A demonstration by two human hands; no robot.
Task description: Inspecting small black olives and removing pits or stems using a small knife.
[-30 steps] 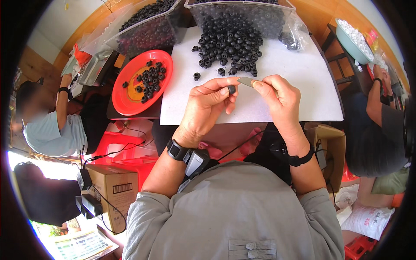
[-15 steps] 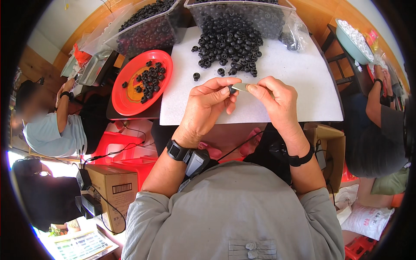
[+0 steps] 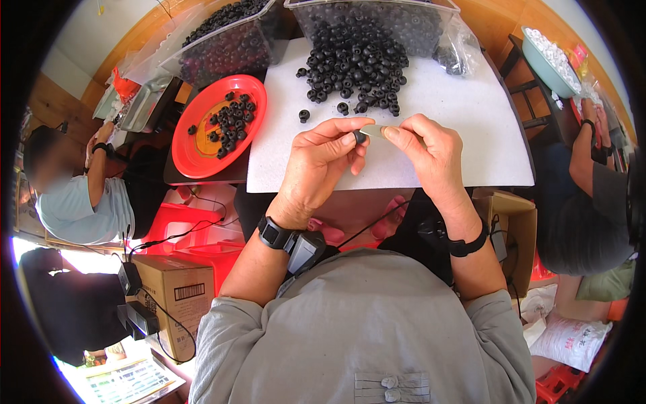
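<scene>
Over the near part of the white mat (image 3: 464,155), my left hand (image 3: 313,165) pinches a small round black piece (image 3: 360,137) between thumb and forefinger. My right hand (image 3: 434,151) grips a thin, pale, flat blade (image 3: 373,130) whose end meets the black piece. Most of the blade's rear is hidden by my fingers. Beyond my hands lies a heap of hollow black round pieces (image 3: 356,67), with a few loose ones at its near side. To the left, a red plate (image 3: 183,151) bears several similar pieces.
Two clear plastic bins, one at the back left (image 3: 259,47) and one at the back middle (image 3: 431,34), hold more black pieces. A clear bag (image 3: 464,50) lies at the mat's back right. People sit at both sides; a pale green basin (image 3: 548,67) of white pieces stands right.
The blade has turned slightly in my right hand and now shows a narrower face. Both hands stay nearly in place; the view has shifted a little.
</scene>
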